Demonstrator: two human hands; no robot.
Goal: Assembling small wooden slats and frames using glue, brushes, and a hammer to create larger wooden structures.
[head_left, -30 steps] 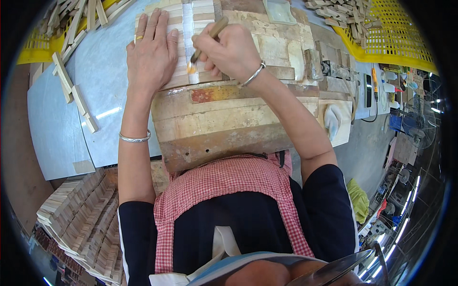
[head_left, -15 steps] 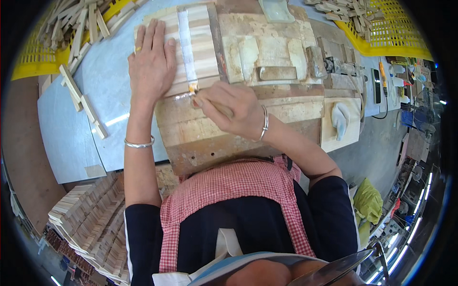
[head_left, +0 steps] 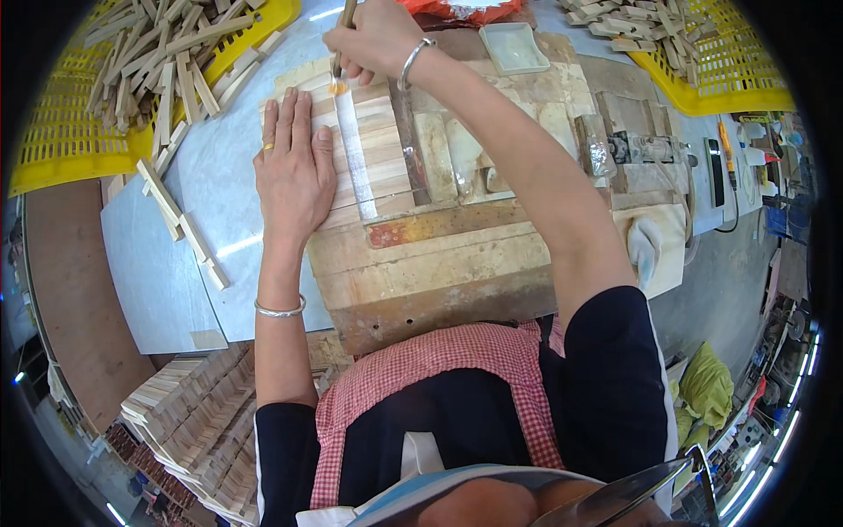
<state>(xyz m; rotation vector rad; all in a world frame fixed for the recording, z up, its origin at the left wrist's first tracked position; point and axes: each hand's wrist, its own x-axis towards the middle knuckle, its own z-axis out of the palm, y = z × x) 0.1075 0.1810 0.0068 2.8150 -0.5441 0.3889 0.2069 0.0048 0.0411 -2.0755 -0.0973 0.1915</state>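
My left hand (head_left: 294, 176) lies flat, fingers stretched, on a panel of pale wooden strips (head_left: 386, 132) set side by side. Down the panel runs a shiny whitish band (head_left: 355, 154), just right of that hand. At the band's far end, my right hand (head_left: 382, 42) is closed round a brush (head_left: 337, 68), whose yellowish bristles touch the panel. Beneath it all is a worn, stained wooden work board (head_left: 457, 255), with a dark metal edge along the panel's right side.
Yellow baskets (head_left: 285, 18) of loose wooden pieces stand at far left and right. A whitish square dish (head_left: 514, 48) sits beyond the board, near an orange-red packet (head_left: 465, 10). Right are a clamp-like device (head_left: 637, 145) and a cloth (head_left: 644, 246). Stacked wood (head_left: 189, 404) stands lower left.
My right hand has carried the brush from the panel's near end to its far end. My left hand stays flat on the panel. The whole view has shifted slightly.
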